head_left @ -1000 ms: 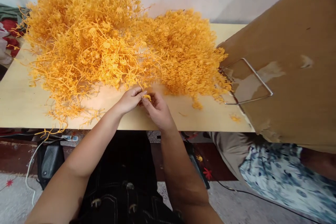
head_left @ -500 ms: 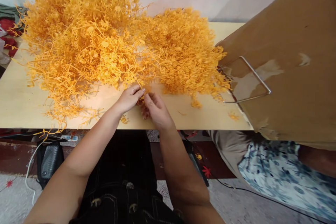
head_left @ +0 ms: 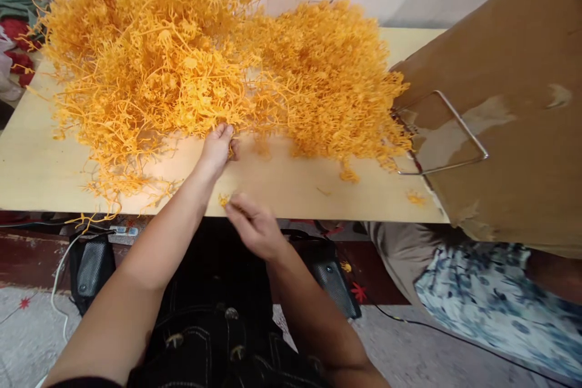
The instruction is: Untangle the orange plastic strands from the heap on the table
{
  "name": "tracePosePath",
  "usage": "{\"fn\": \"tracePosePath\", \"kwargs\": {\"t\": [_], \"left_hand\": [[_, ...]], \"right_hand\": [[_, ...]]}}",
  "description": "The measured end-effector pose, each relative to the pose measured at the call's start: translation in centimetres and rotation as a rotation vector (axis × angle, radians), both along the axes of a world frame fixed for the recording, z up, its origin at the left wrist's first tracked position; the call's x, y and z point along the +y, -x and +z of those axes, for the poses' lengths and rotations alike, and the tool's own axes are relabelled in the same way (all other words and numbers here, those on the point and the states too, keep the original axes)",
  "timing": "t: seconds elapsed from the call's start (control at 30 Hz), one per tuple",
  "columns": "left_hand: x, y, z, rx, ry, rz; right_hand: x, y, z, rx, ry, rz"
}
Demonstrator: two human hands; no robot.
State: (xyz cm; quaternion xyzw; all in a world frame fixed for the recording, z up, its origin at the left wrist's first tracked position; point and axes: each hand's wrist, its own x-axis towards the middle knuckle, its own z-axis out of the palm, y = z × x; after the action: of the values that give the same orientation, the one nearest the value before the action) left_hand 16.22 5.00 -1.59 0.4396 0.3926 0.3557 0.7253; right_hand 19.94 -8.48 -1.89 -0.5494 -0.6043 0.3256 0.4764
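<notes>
My left hand [head_left: 217,148] reaches forward to the near edge of the big tangled heap of orange plastic sprigs [head_left: 150,60], fingers curled into the strands at its fringe; whether they actually pinch a sprig I cannot tell, as the tips are buried in the tangle. My right hand [head_left: 254,227] sits nearer to me, at about five o'clock from the left hand and apart from it, over the near edge of the pale wooden tabletop [head_left: 291,185], its fingers loosely bent. Just at its fingertips lies a small loose orange sprig piece [head_left: 224,199]; I cannot tell whether the hand grips it or only touches it. At two o'clock from the left hand a second, lower mound of finer orange sprigs [head_left: 327,79] spreads across the table, touching the big heap. At three o'clock stands a tilted brown cardboard sheet [head_left: 509,133] with a bent metal wire frame [head_left: 448,133] lying against it. Below that, at four o'clock, another person's lap in blue-and-white patterned cloth [head_left: 477,303] shows. Under the table at eight o'clock sits a black mesh-fronted box [head_left: 91,267] beside a white cable [head_left: 57,282].
</notes>
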Motion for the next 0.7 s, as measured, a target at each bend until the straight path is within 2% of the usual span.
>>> {"fn": "tracePosePath", "kwargs": {"t": [0.07,0.17,0.23,0.33,0.47,0.6,0.7], "left_hand": [[0.1,0.3,0.2,-0.012,0.008,-0.063],[0.0,1.0,0.4,-0.112,0.059,-0.144],[-0.1,1.5,0.5,-0.207,0.144,-0.175],[0.1,2.0,0.5,-0.300,0.270,-0.240],[0.3,2.2,0.4,-0.342,0.334,-0.288],[0.4,2.2,0.3,-0.356,0.370,-0.294],[0.3,2.3,0.4,-0.368,0.395,-0.343]], "right_hand": [[-0.4,0.6,0.4,-0.147,0.001,0.030],[-0.1,0.4,0.5,-0.344,0.048,-0.128],[0.3,0.0,0.4,-0.469,0.078,-0.179],[0.7,0.2,0.3,-0.670,0.123,-0.154],[1.1,1.3,0.5,-0.885,0.217,-0.152],[1.4,1.0,0.5,-0.855,0.198,-0.116],[1.2,-1.5,0.7,-0.684,0.179,-0.108]]}}
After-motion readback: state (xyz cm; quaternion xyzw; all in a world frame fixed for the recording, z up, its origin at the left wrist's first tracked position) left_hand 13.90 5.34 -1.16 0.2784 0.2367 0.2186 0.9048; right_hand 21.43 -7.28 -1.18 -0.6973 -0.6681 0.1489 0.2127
